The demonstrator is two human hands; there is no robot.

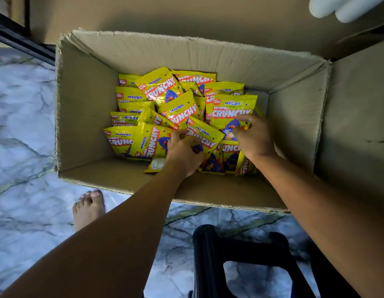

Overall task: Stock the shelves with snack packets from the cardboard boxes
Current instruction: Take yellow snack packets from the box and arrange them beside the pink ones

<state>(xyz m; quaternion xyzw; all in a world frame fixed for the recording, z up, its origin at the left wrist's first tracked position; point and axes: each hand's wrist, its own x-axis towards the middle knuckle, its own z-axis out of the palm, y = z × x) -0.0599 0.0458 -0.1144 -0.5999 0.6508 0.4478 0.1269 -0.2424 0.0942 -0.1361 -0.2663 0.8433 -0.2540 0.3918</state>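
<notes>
Cardboard box (83,117) open at centre of frame, flaps up, standing on marble floor (21,125). Snack packets (158,87), yellow, lie in a loose overlapping heap across the box bottom, centre to lower right. Left hand (182,153) reaches in from below; its fingers (178,134) are curled, closing on the left edge of a tilted packet (206,134) at mid-heap. Right hand (255,138) just right of it; fingers (242,121) bent, tips gripping the lower part of a front-facing packet (229,110). Thumbs' position under the packets: cannot tell. Hands near each other, not touching. Bare foot (89,209) lower left; black stool (240,254) bottom centre.
</notes>
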